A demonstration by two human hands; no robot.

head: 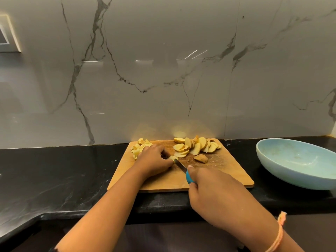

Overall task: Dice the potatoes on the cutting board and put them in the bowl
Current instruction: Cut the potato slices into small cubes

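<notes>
A wooden cutting board [214, 177] lies on the black counter. Several potato slices [197, 147] are piled at its far right, and one skin-on chunk [201, 158] lies apart in front of them. Diced potato pieces [141, 147] sit at the far left corner. My left hand [154, 161] holds a small potato piece [172, 158] down on the board with curled fingers. My right hand [212, 188] grips the blue handle [189, 178] of a knife whose blade [180, 165] meets that piece. A light blue bowl [269, 159] stands to the right of the board.
The black counter [63, 175] runs left and right, with its front edge just below the board. A grey marble wall [163, 79] rises right behind the board. A framed panel [9, 33] hangs at the upper left.
</notes>
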